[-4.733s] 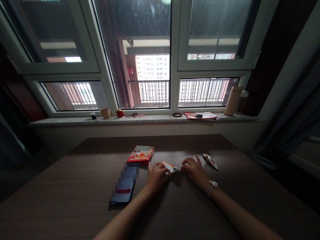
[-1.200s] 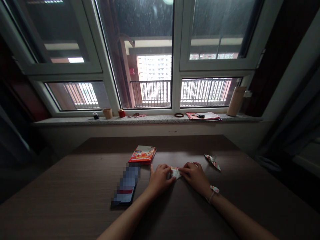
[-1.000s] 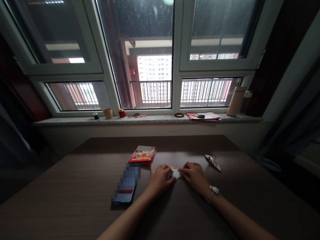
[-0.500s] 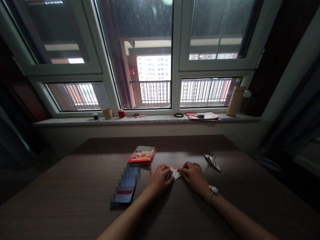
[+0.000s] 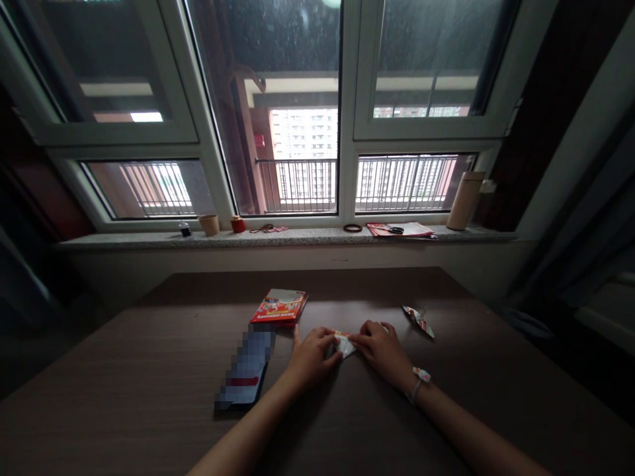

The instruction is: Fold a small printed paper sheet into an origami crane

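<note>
A small folded paper (image 5: pixel 345 345), white with an orange-red printed edge, lies on the brown table between my hands. My left hand (image 5: pixel 313 357) grips its left side, the thumb low and the fingers over the top edge. At the right corner of the paper, the fingertips of my right hand (image 5: pixel 381 350) pinch and press down. A bracelet with a pale ornament circles my right wrist. Part of the paper is hidden under my fingers.
Left of my hands lies a phone (image 5: pixel 245 370), blurred out in part. Beyond it sit red printed booklets (image 5: pixel 280 307). A folded paper piece (image 5: pixel 418 321) rests to the right. The windowsill (image 5: pixel 307 237) carries a paper cup (image 5: pixel 209 225), scissors (image 5: pixel 395 229) and a tan bottle (image 5: pixel 465 200).
The whole view has shifted slightly, so things appear a little further left. Both hands keep their hold on the folded paper, with only slight finger movement.
</note>
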`<state>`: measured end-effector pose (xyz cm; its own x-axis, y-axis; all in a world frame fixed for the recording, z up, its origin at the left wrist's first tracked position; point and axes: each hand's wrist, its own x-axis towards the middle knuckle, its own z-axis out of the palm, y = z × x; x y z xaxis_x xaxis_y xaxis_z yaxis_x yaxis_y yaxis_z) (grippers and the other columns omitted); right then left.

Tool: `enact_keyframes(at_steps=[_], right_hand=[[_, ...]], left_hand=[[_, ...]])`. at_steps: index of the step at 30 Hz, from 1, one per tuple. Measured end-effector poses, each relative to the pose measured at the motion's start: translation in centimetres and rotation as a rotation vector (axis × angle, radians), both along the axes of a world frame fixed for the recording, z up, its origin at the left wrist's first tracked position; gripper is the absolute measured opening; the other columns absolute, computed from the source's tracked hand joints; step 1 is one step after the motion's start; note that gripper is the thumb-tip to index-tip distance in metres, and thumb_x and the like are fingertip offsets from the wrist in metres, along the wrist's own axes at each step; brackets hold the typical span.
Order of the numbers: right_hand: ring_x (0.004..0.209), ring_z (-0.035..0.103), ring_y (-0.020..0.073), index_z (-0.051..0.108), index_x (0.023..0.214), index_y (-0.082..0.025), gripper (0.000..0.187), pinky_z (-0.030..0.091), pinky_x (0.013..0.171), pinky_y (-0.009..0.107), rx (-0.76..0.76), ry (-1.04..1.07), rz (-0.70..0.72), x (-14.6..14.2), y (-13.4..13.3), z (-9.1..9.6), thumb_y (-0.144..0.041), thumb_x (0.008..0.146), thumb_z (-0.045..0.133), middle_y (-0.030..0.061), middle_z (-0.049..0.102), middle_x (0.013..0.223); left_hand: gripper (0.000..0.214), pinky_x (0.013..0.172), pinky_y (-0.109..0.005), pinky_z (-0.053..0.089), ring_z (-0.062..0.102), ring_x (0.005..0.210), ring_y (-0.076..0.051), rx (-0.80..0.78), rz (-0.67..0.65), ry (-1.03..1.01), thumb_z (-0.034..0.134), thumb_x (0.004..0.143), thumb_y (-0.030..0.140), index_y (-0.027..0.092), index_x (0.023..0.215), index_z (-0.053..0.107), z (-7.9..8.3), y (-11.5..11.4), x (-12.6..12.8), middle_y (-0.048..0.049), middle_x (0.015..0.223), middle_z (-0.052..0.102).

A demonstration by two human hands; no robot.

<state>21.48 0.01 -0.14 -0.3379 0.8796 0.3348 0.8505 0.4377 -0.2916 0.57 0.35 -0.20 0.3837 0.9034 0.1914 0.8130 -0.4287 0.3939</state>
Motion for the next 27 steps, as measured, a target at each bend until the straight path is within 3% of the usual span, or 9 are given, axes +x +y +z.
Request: enact_keyframes(at_steps=[27], right_hand=[[0.096,0.056,0.0183,0.066,0.11,-0.038,0.026,0.027,0.101,0.046,0.0,0.005,0.008,-0.13,-0.09,-0.03,-0.032,0.092,0.05,0.0023,0.063,0.099]], left_hand=[[0.022,0.113,-0.062,-0.005,0.053,0.114,-0.023,0.006,0.031,-0.017,0.057,0.085,0.042,0.029,0.101,0.065,0.74,-0.43,0.8,-0.0018,0.12,0.062]])
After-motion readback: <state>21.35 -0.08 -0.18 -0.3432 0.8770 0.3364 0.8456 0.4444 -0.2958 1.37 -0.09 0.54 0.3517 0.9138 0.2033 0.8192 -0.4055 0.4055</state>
